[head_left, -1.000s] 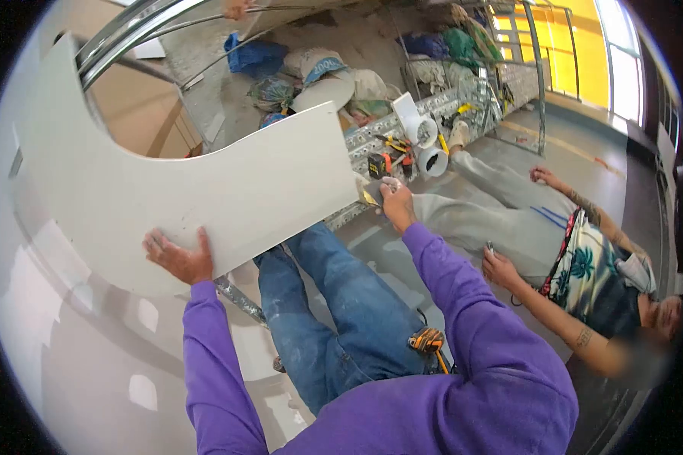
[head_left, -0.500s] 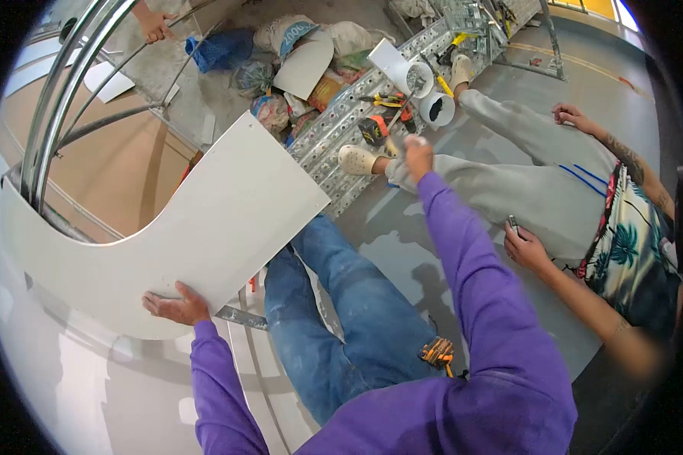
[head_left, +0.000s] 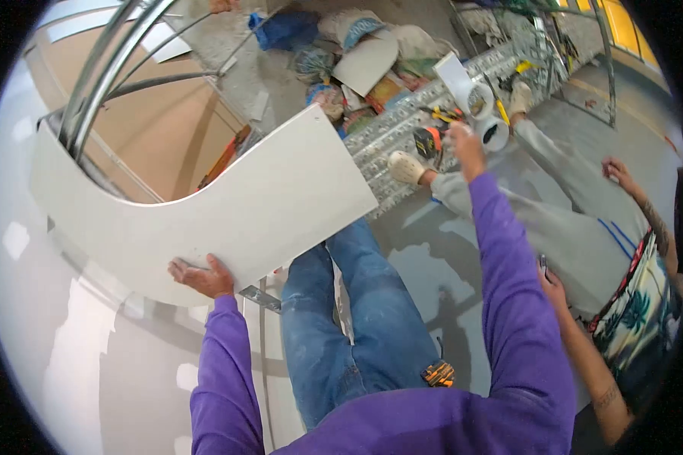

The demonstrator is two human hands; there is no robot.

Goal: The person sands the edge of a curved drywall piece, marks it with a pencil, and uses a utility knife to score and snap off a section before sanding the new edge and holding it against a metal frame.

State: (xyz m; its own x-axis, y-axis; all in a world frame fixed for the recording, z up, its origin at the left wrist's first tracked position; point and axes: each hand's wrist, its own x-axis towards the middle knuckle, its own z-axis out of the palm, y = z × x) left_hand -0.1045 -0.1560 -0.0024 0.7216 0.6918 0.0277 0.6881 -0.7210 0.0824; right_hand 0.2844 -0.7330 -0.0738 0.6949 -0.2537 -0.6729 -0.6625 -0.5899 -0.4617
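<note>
My left hand (head_left: 203, 276) lies on a white curved board (head_left: 273, 197), near its lower edge, with the fingers spread. My right hand (head_left: 467, 150) is stretched forward over the metal platform, beside an orange and black tape measure (head_left: 427, 142) and a white cylinder (head_left: 495, 133). Its fingers are bent and blurred, and what they hold, if anything, is too small to make out. Pliers with yellow and red handles (head_left: 446, 114) lie just past it. The board's squared end reaches over my legs.
A co-worker's legs in grey trousers (head_left: 524, 205) extend at the right, one shoe (head_left: 407, 167) on the perforated metal platform (head_left: 387, 114). Bags and a blue sack (head_left: 284, 30) lie beyond. Curved metal rails (head_left: 102, 83) stand at the upper left.
The view has shifted, so the board and platform appear farther right. My right hand has moved forward towards the tools and white cylinders. My left hand stays on the board.
</note>
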